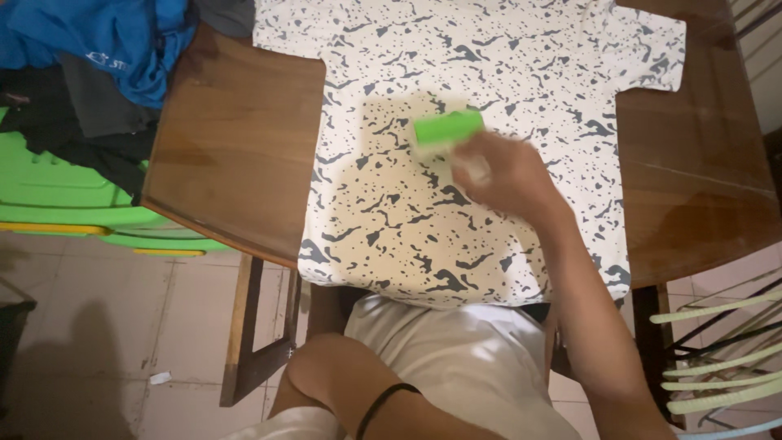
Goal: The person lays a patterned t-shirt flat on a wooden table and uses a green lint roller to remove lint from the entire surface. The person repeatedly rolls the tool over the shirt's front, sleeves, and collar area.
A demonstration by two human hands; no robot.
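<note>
The right hand (pixel 509 175) has its grip closed on a green roller (pixel 448 128) (blurred), pressed to the middle of a speckled white shirt (pixel 407 212) spread flat on the brown counter (pixel 236 147). The left forearm shows low down, its hand out of view.

Right hand (pixel 505 175): arm extended from 5 o'clock toward 11 o'clock, fingers closed in a grip, image blurred. Left forearm (pixel 383 407): lies low at 6 o'clock, hand out of view.
</note>
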